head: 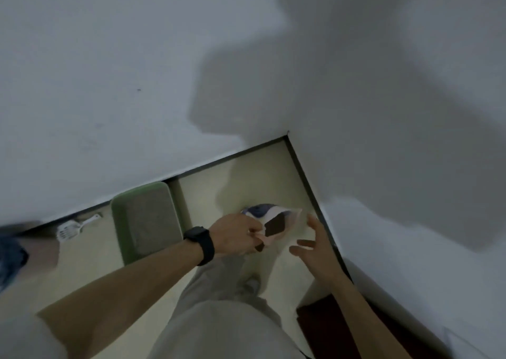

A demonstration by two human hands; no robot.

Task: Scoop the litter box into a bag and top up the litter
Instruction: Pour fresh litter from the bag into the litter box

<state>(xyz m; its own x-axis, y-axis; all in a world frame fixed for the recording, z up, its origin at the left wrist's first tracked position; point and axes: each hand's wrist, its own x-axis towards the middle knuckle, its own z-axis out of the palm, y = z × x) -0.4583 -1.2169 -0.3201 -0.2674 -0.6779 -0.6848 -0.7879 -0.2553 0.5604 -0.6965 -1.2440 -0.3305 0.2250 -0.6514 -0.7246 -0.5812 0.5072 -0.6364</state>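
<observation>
Bag (273, 221): pinched by my left hand (232, 234); right hand (312, 246) spread, just right of it, not touching; box (117, 216) lies left.

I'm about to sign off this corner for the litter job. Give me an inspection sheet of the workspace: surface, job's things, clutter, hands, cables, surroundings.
Surface: cream floor, edged by dark skirting.
Job's things: green litter box against the wall, grey litter inside; white scoop lying on the floor on the picture's left of the box; pink and blue bag held above the floor.
Clutter: blurred blue thing at the left edge; dark red-brown thing at lower right; neither can be identified.
Hands: left hand pinches the bag's edge, with a black watch on the wrist; right hand open beside the bag, seemingly apart from it.
Cables: nothing seen.
Surroundings: white walls meeting in a corner, with shadows across them.
</observation>
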